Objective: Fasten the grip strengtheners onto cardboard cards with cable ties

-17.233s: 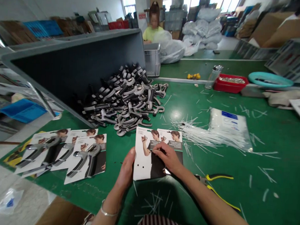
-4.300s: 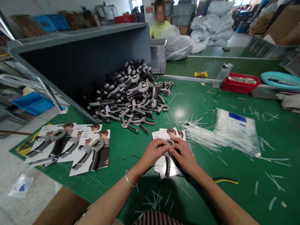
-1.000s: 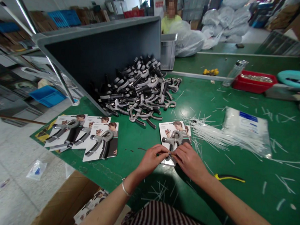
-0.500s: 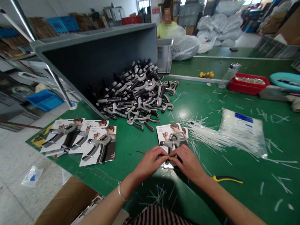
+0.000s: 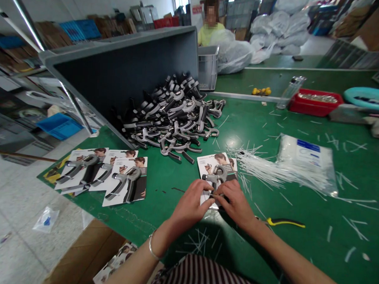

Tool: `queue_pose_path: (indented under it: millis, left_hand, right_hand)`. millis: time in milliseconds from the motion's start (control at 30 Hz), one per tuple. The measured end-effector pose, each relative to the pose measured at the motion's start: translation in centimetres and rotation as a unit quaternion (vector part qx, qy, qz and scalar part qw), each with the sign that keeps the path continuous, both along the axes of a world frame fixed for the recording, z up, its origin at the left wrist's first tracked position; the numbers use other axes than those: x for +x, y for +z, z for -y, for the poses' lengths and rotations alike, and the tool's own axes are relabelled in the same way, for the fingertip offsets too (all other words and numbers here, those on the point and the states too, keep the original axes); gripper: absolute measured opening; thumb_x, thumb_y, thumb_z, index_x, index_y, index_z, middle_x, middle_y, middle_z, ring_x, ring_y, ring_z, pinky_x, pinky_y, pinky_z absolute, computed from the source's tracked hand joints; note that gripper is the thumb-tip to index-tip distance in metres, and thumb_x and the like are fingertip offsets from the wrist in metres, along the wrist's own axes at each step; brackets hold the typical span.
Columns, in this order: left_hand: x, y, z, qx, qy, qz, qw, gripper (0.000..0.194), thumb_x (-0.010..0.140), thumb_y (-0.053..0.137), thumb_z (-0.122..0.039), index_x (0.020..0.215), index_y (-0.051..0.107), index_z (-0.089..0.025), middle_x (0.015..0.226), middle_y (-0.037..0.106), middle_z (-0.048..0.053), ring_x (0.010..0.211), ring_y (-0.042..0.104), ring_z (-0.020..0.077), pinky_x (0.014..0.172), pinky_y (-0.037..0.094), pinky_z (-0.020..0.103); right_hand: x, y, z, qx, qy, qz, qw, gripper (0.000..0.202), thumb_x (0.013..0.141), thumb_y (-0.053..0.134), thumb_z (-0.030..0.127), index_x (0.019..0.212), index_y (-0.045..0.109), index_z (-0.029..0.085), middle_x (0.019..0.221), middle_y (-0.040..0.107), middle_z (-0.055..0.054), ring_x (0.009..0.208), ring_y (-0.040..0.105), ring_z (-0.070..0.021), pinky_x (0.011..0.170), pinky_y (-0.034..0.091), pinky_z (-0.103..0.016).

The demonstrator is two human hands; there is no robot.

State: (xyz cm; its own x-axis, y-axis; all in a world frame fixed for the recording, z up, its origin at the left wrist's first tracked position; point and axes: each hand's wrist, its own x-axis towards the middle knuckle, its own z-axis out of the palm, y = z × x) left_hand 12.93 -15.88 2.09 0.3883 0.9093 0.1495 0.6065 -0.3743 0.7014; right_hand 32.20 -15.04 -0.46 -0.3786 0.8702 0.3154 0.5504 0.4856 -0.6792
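Both hands meet over the lower part of a white printed backing card (image 5: 211, 163) that lies flat on the green surface (image 5: 299, 195) just in front of the person. A grey and black hand-grip exerciser (image 5: 217, 175) lies on that card, its rounded head showing above the fingers. The left hand (image 5: 190, 202) is curled, its fingertips drawn together and pinching at a spot by the exerciser's handle; the right hand (image 5: 235, 203) mirrors it, fingers bent and pinched close, the tips of both hands almost touching. What sits between the fingertips is too small to tell.

Just right of the right wrist lie yellow-handled pliers (image 5: 283, 222). Further right a clear bag of white cable ties (image 5: 305, 160) rests on the surface, with loose white ties (image 5: 257, 169) fanned out towards the card. Beyond the card a heap of grey and black exercisers (image 5: 174, 116) spills from a tipped grey bin (image 5: 123, 69). To the left, three carded exercisers (image 5: 104, 176) lie overlapping near the surface's edge. Short white offcuts are scattered about the surface
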Motion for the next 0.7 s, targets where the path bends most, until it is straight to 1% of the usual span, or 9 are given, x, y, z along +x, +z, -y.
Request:
queue_pose_path:
  millis: [67, 200, 300, 400, 433, 500, 567, 633, 700]
  left_hand:
    - [0.0, -1.8, 0.3, 0.028, 0.057, -0.018, 0.998, 0.033, 0.08, 0.071, -0.026, 0.108, 0.055, -0.017, 0.114, 0.058, 0.011, 0.111, 0.053, 0.0256, 0.099, 0.041, 0.042]
    - [0.3, -3.9, 0.2, 0.069, 0.093, -0.058, 0.992, 0.011, 0.087, 0.063, -0.023, 0.096, 0.059, -0.018, 0.116, 0.061, 0.011, 0.114, 0.053, 0.0269, 0.102, 0.038, 0.047]
    - [0.2, -3.4, 0.1, 0.062, 0.1, -0.028, 0.993, 0.008, 0.087, 0.062, -0.022, 0.094, 0.062, -0.019, 0.12, 0.062, 0.012, 0.119, 0.051, 0.0283, 0.105, 0.035, 0.049]
    - [-0.7, -2.1, 0.1, -0.043, 0.14, 0.123, 0.981, 0.013, 0.087, 0.063, -0.028, 0.096, 0.062, -0.018, 0.134, 0.056, 0.012, 0.114, 0.057, 0.0261, 0.099, 0.044, 0.045]
    - [-1.1, -1.7, -0.1, -0.103, 0.166, 0.2, 0.96, 0.018, 0.088, 0.062, -0.032, 0.098, 0.062, -0.018, 0.133, 0.056, 0.012, 0.106, 0.061, 0.0236, 0.092, 0.049, 0.041]
    - [-1.7, -1.1, -0.7, -0.229, 0.205, 0.348, 0.886, 0.03, 0.087, 0.064, -0.04, 0.105, 0.061, -0.017, 0.12, 0.063, 0.011, 0.088, 0.064, 0.0177, 0.075, 0.053, 0.031]
    - [-1.8, -0.9, -1.6, -0.341, 0.191, 0.441, 0.809, 0.038, 0.083, 0.068, -0.043, 0.107, 0.062, -0.014, 0.1, 0.067, 0.008, 0.075, 0.062, 0.0137, 0.065, 0.051, 0.025]
    - [-1.2, -1.0, -2.6, -0.417, 0.135, 0.466, 0.769, 0.039, 0.08, 0.072, -0.043, 0.1, 0.064, -0.011, 0.082, 0.064, 0.004, 0.064, 0.057, 0.0103, 0.055, 0.046, 0.021]
    - [-0.3, -1.3, -3.3, -0.443, 0.091, 0.457, 0.765, 0.037, 0.079, 0.073, -0.043, 0.095, 0.065, -0.01, 0.072, 0.062, 0.002, 0.055, 0.052, 0.0083, 0.049, 0.04, 0.019]
  right_hand:
    - [-0.3, -0.2, -0.1, -0.004, -0.016, -0.029, 0.999, 0.012, 0.093, 0.06, 0.023, 0.083, 0.066, 0.021, 0.096, 0.065, -0.005, 0.097, 0.053, -0.0222, 0.088, 0.038, -0.038]
    - [-0.9, -0.3, -0.7, -0.006, -0.002, -0.078, 0.997, 0.014, 0.094, 0.057, 0.022, 0.082, 0.065, 0.021, 0.097, 0.068, -0.003, 0.099, 0.056, -0.0211, 0.092, 0.037, -0.04]
    - [0.4, 0.3, -0.5, 0.004, 0.008, -0.061, 0.998, 0.015, 0.096, 0.052, 0.023, 0.086, 0.063, 0.022, 0.095, 0.069, -0.003, 0.098, 0.058, -0.0203, 0.094, 0.037, -0.041]
    - [5.4, 0.3, 1.8, 0.023, -0.017, 0.056, 0.998, 0.019, 0.096, 0.053, 0.033, 0.109, 0.062, 0.023, 0.118, 0.065, -0.008, 0.114, 0.054, -0.0251, 0.101, 0.034, -0.047]
    - [7.7, -0.1, 3.1, 0.022, -0.041, 0.117, 0.992, 0.036, 0.092, 0.058, 0.042, 0.122, 0.057, 0.022, 0.13, 0.058, -0.012, 0.122, 0.049, -0.0293, 0.102, 0.034, -0.05]
    - [12.7, -1.5, 5.9, 0.007, -0.06, 0.244, 0.968, 0.073, 0.08, 0.064, 0.062, 0.138, 0.048, 0.02, 0.143, 0.047, -0.019, 0.126, 0.045, -0.0387, 0.097, 0.038, -0.055]
    - [16.7, -3.3, 8.3, 0.024, -0.076, 0.34, 0.937, 0.09, 0.071, 0.063, 0.072, 0.142, 0.046, 0.019, 0.142, 0.047, -0.023, 0.117, 0.049, -0.0458, 0.085, 0.043, -0.058]
    - [18.9, -4.4, 9.6, 0.015, -0.073, 0.382, 0.921, 0.084, 0.075, 0.063, 0.065, 0.144, 0.045, 0.022, 0.136, 0.052, -0.023, 0.108, 0.055, -0.0426, 0.078, 0.047, -0.053]
    - [19.6, -4.5, 9.6, -0.014, -0.066, 0.373, 0.925, 0.064, 0.083, 0.059, 0.053, 0.14, 0.051, 0.024, 0.124, 0.06, -0.019, 0.097, 0.06, -0.0351, 0.076, 0.049, -0.048]
